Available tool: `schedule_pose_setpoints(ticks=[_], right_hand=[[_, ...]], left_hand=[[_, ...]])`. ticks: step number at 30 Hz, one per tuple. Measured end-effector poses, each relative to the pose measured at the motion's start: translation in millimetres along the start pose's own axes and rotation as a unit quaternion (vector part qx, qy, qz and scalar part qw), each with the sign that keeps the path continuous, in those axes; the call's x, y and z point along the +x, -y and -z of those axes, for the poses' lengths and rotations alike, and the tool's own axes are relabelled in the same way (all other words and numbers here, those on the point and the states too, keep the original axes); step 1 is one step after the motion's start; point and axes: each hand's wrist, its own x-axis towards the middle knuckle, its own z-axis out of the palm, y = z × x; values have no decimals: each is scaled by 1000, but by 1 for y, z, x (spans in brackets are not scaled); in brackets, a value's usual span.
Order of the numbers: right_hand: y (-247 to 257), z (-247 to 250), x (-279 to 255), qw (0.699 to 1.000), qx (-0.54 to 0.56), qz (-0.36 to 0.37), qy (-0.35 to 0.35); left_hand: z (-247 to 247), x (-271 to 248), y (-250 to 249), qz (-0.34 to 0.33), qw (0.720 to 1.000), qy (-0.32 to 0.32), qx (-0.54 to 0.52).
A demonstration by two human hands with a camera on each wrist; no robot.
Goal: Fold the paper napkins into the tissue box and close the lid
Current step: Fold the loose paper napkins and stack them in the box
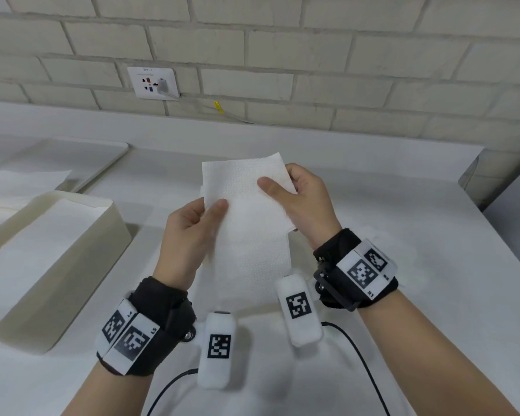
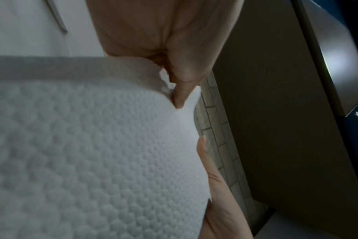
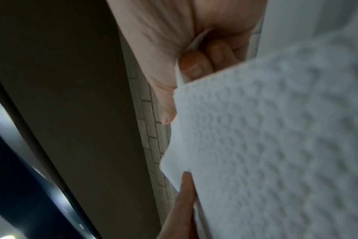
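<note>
Holding one embossed white napkin (image 1: 246, 211) up above the table (image 1: 403, 235), both hands pinch its side edges. The left hand (image 1: 189, 235) has its thumb on the front of the left edge, fingers behind; the right hand (image 1: 306, 199) presses its thumb on the upper right part, fingers curled behind. The napkin hangs down between the wrists, partly doubled at the top. At left stands the open tissue box (image 1: 81, 244) with white paper inside.

my left hand (image 1: 189, 235): raised, thumb pinching napkin (image 1: 246, 211) edge | my right hand (image 1: 303, 202): raised opposite, thumb on top, fingers curled behind | both forearms angled inward
</note>
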Motion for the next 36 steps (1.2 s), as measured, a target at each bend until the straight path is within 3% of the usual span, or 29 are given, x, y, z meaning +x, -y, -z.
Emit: schedule_pose_setpoints(ticks=[5,10,14,16,19,24,28,30,33,36], right_hand=[[1,7,1,999,18,-13,-33],[4,25,5,995,11,10,-96],[13,28,2,994,68,19,-78],[18,22,0,993,99,15,-60],[22,9,-2,994,96,2,-57],[16,-8,-6,998,-5,33,-59],[8,-13,-12,989,-115,82,-31],[5,-17,-15,972,-192,133,-16],[-1,-18,-17,917,-313,246,-19],[-1,-18,-20,891,-333,308,0]], left_hand=[[4,3,3,-3,999,-35,-6],[32,17,15,-21,990,-135,42],[41,16,13,-54,973,-178,136],[32,12,7,-86,975,-161,128],[13,7,-1,-71,986,-98,115],[-6,-6,-13,23,998,40,-43],[-9,-10,-17,43,996,52,-61],[-7,-11,-17,50,996,55,-45],[-5,-13,-17,46,996,57,-46],[-4,-13,-15,33,996,48,-61]])
